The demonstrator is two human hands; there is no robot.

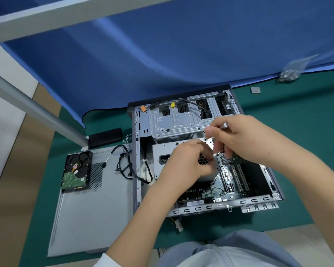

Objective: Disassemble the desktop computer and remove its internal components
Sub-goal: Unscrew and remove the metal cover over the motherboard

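Case (216, 206): lies on its side on the green mat (297, 151), open face up, long axis running roughly 11 to 5 o'clock from the person — drive cage (177, 120) at the far end, board (229, 176) at the near right.

PSU (162, 160): the grey box sits loose-looking inside the case, tilted across the middle, directly under both hands; its long axis runs about 9 to 3 o'clock.

Left hand (189, 162): right on the PSU — fingers curled over its right end by the fan grille, and it looks to be gripping the box's edge, though the fingertips are hidden.

Right hand (237, 137): just past the PSU at about 1 o'clock from the left hand, hovering over the board's edge; thumb and forefinger pinch something small and silvery (224, 125) — too blurred to name — while the other fingers hang down curled.

Nearer hand: the left, already in contact; the right is just beside the PSU's far right corner, not clearly touching it.

Judgement: the PSU looks like the part in hand — lifting it out would likely go up and toward 9 o'clock, where the cables (123, 162) trail out over the case wall.

Risk: those cables may snag the wall as the box rises.

Already out: the hard drive (76, 171) rests on the side panel (89, 218) at 9 o'clock, well apart from the hands.

Elsewhere: a bag of screws (289, 74) at far 2 o'clock, on the edge of the blue cloth (162, 54).
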